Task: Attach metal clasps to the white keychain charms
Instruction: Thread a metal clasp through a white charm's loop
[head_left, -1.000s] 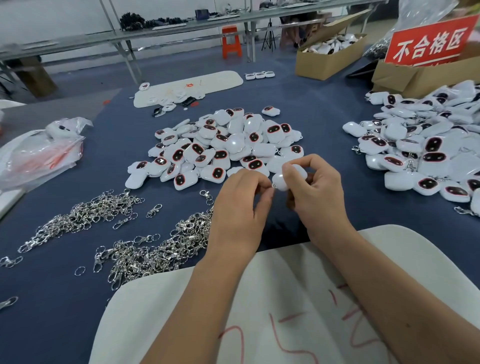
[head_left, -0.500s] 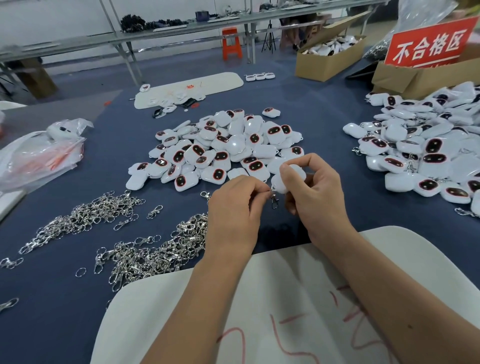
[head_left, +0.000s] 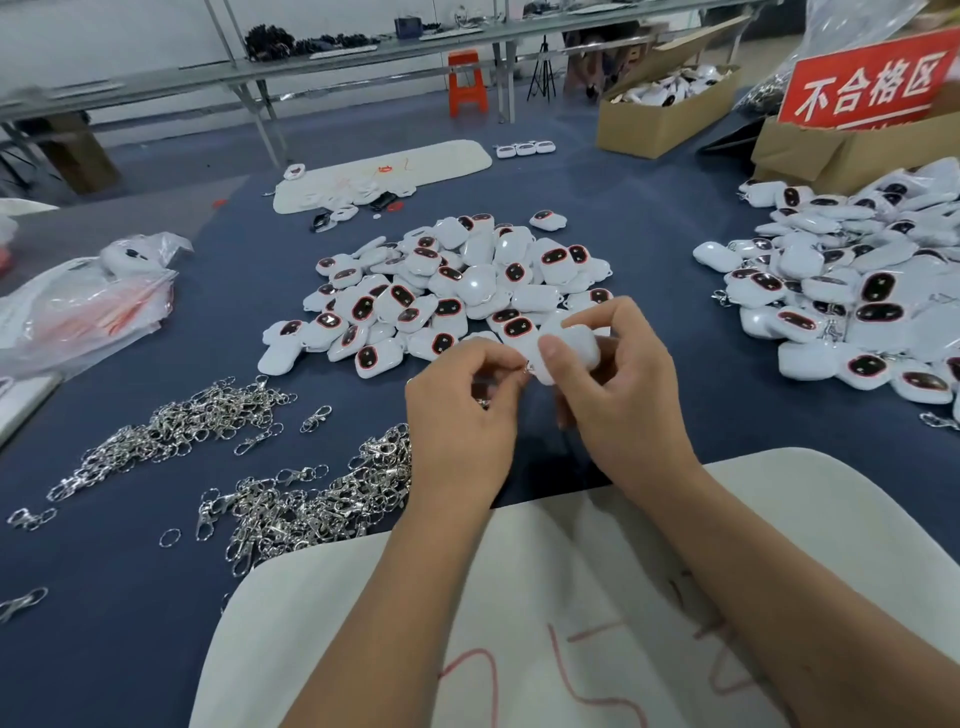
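Head view: a person's right hand (head_left: 621, 395) grips a white keychain charm (head_left: 569, 349) between thumb and curled fingers, holding it above the blue surface (head_left: 649, 234) just in front of the central heap of charms (head_left: 457, 291). The left hand (head_left: 460, 421), just beside it, pinches a small metal clasp (head_left: 525, 368) at its fingertips, the clasp meeting the charm's near edge. Loose clasps (head_left: 291, 499) lie in silver piles on the surface to the left of the left hand. A second heap of charms (head_left: 857, 291) spreads to the right, well apart from the hands. Both forearms cross a white board (head_left: 519, 649) marked in red. A red sign (head_left: 872, 85) stands in a cardboard box (head_left: 831, 150) at the far right.
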